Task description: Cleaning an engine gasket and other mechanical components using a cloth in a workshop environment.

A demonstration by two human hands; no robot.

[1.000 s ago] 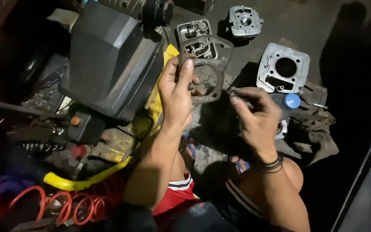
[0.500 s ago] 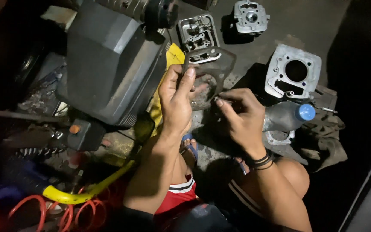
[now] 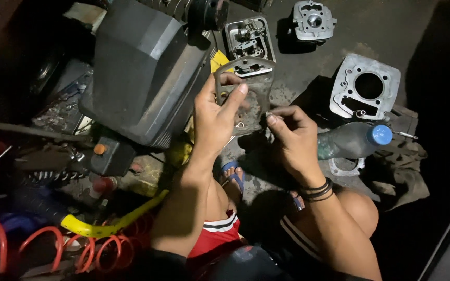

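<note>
My left hand holds a thin grey gasket upright in front of me, thumb and fingers pinching its left side. My right hand has its fingertips closed on the gasket's lower right edge, picking at it. Black bands circle my right wrist. Behind the gasket a metal cylinder head lies on the concrete floor. A silver cylinder block with a round bore sits to the right of my hands.
A large dark grey cover fills the left. A plastic bottle with a blue cap lies on a rag. Another metal engine part sits far back. A yellow hose and red coiled hose lie lower left.
Both hands have lifted the gasket a little higher and closer. My right hand has moved in onto the gasket's lower right edge. The camera has moved in closer.
</note>
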